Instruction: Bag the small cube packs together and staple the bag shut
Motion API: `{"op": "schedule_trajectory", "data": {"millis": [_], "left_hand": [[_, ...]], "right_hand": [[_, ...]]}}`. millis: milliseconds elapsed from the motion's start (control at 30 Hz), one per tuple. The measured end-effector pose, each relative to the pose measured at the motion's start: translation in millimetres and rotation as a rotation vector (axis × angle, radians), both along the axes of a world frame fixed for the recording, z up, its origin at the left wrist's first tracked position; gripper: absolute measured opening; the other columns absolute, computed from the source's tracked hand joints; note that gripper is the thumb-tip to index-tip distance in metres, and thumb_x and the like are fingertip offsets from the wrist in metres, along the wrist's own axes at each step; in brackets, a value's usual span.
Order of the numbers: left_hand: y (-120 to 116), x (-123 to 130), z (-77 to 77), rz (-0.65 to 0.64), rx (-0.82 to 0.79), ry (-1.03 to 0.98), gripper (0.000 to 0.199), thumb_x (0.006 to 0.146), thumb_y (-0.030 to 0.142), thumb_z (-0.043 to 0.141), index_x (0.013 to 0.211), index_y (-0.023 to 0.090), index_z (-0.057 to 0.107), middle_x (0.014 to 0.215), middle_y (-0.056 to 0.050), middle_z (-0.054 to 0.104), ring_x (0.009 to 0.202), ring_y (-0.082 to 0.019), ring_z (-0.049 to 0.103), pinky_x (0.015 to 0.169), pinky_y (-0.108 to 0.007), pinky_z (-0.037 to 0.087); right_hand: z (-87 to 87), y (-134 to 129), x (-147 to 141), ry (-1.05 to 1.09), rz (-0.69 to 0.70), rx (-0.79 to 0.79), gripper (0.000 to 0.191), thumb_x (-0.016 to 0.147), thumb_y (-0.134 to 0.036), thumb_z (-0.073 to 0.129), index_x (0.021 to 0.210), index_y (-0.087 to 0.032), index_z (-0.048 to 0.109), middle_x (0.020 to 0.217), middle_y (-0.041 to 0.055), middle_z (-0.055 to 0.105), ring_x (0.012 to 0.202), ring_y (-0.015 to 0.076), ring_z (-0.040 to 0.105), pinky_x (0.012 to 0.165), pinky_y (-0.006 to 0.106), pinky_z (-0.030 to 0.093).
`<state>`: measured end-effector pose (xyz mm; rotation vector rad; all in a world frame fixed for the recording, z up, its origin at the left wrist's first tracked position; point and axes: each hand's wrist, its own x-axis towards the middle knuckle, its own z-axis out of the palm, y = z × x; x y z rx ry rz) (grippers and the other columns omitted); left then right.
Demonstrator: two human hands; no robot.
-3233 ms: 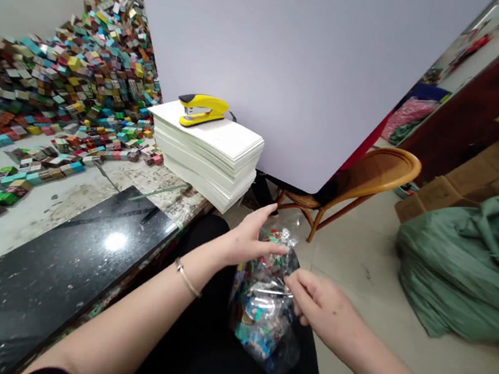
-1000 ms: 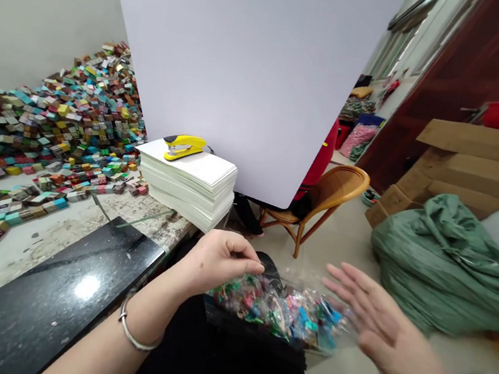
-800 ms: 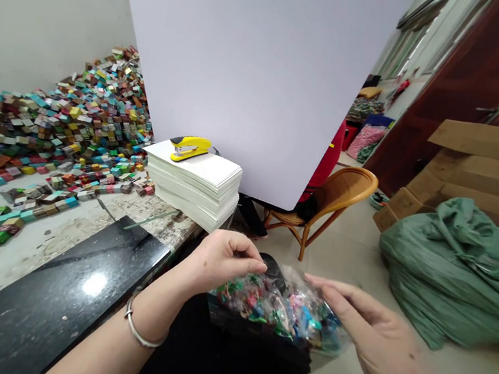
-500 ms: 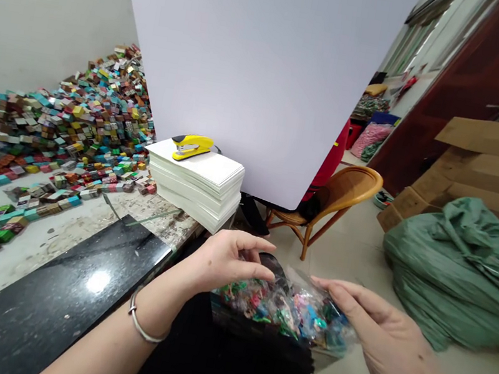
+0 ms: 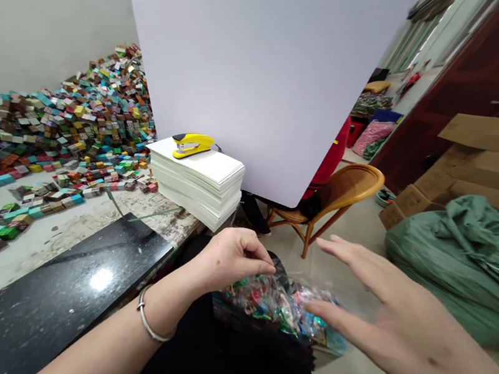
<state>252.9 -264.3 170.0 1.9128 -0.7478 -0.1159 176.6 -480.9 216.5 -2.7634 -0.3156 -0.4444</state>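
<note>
Pale wall [image 5: 53,17], and below it a stained counter [image 5: 45,237] along the person's left side. From where I stand, the left hand [image 5: 231,260] has thumb and forefinger tips pressed together over the upper edge of a clear plastic bag [image 5: 281,313]; whether that grip has any film in it I can't tell. The right hand [image 5: 386,310] is spread, thumb well apart from the fingers, over the bag's other end; contact is unclear. The bag lies on the dark-clad lap [image 5: 225,366], off the counter, just beside its near edge.

As for progress, the bag is well stuffed with small colourful pieces, so I'd judge the filling done; its mouth is too unclear to say whether closing is left.

Along the counter's near edge lies a black slab [image 5: 66,297]. At the far corner sits a stack of white sheets [image 5: 183,186] with a yellow stapler [image 5: 200,140] on top, touched by neither hand. Small boxes [image 5: 81,113] heap towards the wall. What stands in the way is a big white panel [image 5: 259,68], hiding most of a co-worker in red [image 5: 332,162]. Further right, a green sack [image 5: 465,259] crowds the floor.
</note>
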Motion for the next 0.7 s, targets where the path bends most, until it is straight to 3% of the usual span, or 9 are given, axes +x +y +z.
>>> {"op": "schedule_trajectory", "data": {"millis": [100, 167, 233, 333, 400, 500, 567, 600, 700], "left_hand": [[-0.9, -2.4, 1.1, -0.022, -0.005, -0.021, 0.008, 0.072, 0.026, 0.069, 0.072, 0.018, 0.072, 0.067, 0.0, 0.061, 0.065, -0.011, 0.055, 0.06, -0.021, 0.041], [-1.2, -4.5, 1.9, -0.024, -0.012, -0.03, 0.008, 0.072, 0.025, 0.069, 0.072, 0.018, 0.072, 0.068, 0.0, 0.06, 0.065, -0.011, 0.055, 0.06, -0.021, 0.041], [-1.3, -6.2, 3.4, -0.026, -0.022, -0.035, 0.007, 0.072, 0.025, 0.069, 0.071, 0.018, 0.072, 0.069, 0.0, 0.061, 0.067, -0.011, 0.055, 0.062, -0.021, 0.041], [1.7, -5.6, 4.9, -0.026, -0.07, 0.067, 0.011, 0.071, 0.026, 0.07, 0.074, 0.016, 0.07, 0.07, -0.001, 0.062, 0.068, -0.012, 0.056, 0.064, -0.022, 0.043], [8.5, -2.8, 2.1, 0.018, -0.149, 0.155, 0.031, 0.064, 0.028, 0.075, 0.091, 0.015, 0.067, 0.08, -0.003, 0.063, 0.076, -0.014, 0.057, 0.07, -0.025, 0.045], [24.7, 0.2, -12.3, 0.079, -0.313, 0.208, 0.086, 0.05, 0.029, 0.084, 0.126, 0.02, 0.045, 0.113, -0.009, 0.057, 0.104, -0.02, 0.053, 0.093, -0.033, 0.039], [33.2, -1.3, -26.3, 0.067, -0.407, 0.268, 0.102, 0.046, 0.028, 0.086, 0.134, 0.025, 0.034, 0.128, -0.011, 0.048, 0.116, -0.023, 0.046, 0.1, -0.038, 0.034], [35.0, -3.2, -33.1, 0.053, -0.421, 0.302, 0.099, 0.045, 0.028, 0.086, 0.132, 0.025, 0.039, 0.129, -0.011, 0.048, 0.117, -0.024, 0.046, 0.099, -0.038, 0.034], [29.2, -12.0, -45.7, 0.023, -0.42, 0.414, 0.05, 0.056, 0.035, 0.08, 0.101, 0.017, 0.067, 0.109, -0.01, 0.062, 0.099, -0.023, 0.057, 0.085, -0.034, 0.044]], "right_hand": [[2.6, 17.3, 18.1, -0.018, 0.243, -0.263, 0.059, 0.067, -0.057, 0.062, 0.11, -0.017, 0.061, 0.112, 0.0131, 0.062, 0.104, 0.0329, 0.056, 0.088, 0.048, 0.044], [1.1, 26.1, 28.9, 0.127, 0.267, -0.358, 0.034, 0.072, -0.046, 0.062, 0.096, -0.022, 0.066, 0.092, 0.0075, 0.069, 0.084, 0.0275, 0.063, 0.067, 0.038, 0.048], [-0.2, 31.0, 36.1, 0.276, 0.263, -0.408, 0.013, 0.077, -0.034, 0.057, 0.08, -0.027, 0.067, 0.071, 0.0006, 0.068, 0.066, 0.0214, 0.063, 0.052, 0.029, 0.04], [0.0, 32.2, 38.9, 0.347, 0.284, -0.48, 0.02, 0.081, -0.027, 0.048, 0.068, -0.027, 0.063, 0.061, -0.0014, 0.065, 0.058, 0.0186, 0.06, 0.047, 0.026, 0.031], [0.5, 30.2, 37.8, 0.353, 0.293, -0.497, 0.023, 0.082, -0.029, 0.045, 0.067, -0.026, 0.061, 0.062, -0.0003, 0.064, 0.058, 0.0186, 0.059, 0.048, 0.026, 0.031], [-1.6, 25.0, 36.7, 0.376, 0.304, -0.427, 0.026, 0.083, -0.033, 0.042, 0.067, -0.027, 0.061, 0.063, 0.0001, 0.064, 0.058, 0.0184, 0.059, 0.049, 0.027, 0.035], [-6.3, 21.2, 37.3, 0.378, 0.324, -0.358, 0.027, 0.083, -0.035, 0.041, 0.067, -0.028, 0.061, 0.062, -0.0004, 0.063, 0.056, 0.0176, 0.059, 0.048, 0.026, 0.036], [-9.7, 19.4, 37.9, 0.367, 0.344, -0.322, 0.027, 0.083, -0.035, 0.041, 0.066, -0.028, 0.062, 0.06, -0.0009, 0.063, 0.054, 0.0169, 0.059, 0.047, 0.026, 0.035], [-22.5, 14.4, 39.6, 0.216, 0.404, -0.153, 0.026, 0.08, -0.039, 0.046, 0.062, -0.03, 0.061, 0.053, -0.0029, 0.06, 0.046, 0.0143, 0.055, 0.043, 0.025, 0.034]]}}
